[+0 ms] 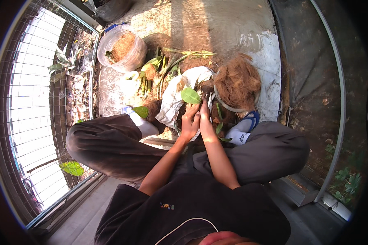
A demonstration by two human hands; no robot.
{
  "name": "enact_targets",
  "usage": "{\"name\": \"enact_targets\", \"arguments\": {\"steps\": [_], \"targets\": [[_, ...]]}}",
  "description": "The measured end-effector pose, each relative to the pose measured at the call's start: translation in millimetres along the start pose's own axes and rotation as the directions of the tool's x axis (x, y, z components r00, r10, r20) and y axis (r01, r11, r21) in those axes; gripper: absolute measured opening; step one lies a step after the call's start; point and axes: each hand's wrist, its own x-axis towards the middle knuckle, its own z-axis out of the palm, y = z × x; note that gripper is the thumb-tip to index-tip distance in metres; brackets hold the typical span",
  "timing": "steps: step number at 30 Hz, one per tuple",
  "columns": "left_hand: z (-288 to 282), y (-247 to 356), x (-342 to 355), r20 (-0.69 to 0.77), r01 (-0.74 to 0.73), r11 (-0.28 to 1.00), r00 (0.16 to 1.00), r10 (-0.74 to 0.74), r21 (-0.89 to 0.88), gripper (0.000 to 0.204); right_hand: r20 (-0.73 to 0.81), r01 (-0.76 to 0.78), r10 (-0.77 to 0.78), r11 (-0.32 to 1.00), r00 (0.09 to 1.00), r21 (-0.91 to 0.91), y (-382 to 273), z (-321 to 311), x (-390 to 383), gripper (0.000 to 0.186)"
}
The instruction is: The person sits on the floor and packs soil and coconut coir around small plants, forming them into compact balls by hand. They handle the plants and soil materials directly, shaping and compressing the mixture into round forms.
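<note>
My left hand point(189, 123) and my right hand point(205, 115) are side by side at the near side of a white sack point(170, 102) with its top spread out. Dark soil point(206, 88) shows in the sack's mouth. A broad green leaf point(190, 95) lies over my left fingertips and hides them, so I cannot tell if they grip its stem. My right fingers stretch forward, close together, against the soil; their tips are hard to see. Right beside the sack stands a round tub heaped with brown coconut fibre point(238, 81).
A clear plastic tub point(140, 51) with some fibre stands at the far left. Long cut green leaves point(167, 67) lie beyond the sack. A loose leaf point(141, 112) is by my left foot. Wire mesh point(37, 102) borders the left; a framed dark screen point(315, 81) borders the right.
</note>
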Motion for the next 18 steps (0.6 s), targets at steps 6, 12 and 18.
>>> {"name": "enact_targets", "arguments": {"steps": [6,12,18], "targets": [[-2,11,-2,0.07,-0.047,0.999,0.996,0.047,0.006,0.031,0.086,-0.105,0.102,0.994,0.991,0.034,4,-13,25,0.047],[-5,16,10,-0.097,-0.202,0.908,0.963,0.253,0.367,0.018,0.458,-0.13,-0.034,0.937,0.888,0.323,-9,-12,-41,0.046],[-16,4,20,-0.248,-0.09,0.897,0.945,0.214,0.432,0.027,0.299,-0.291,0.274,0.957,0.914,0.013,-1,21,-30,0.034]]}}
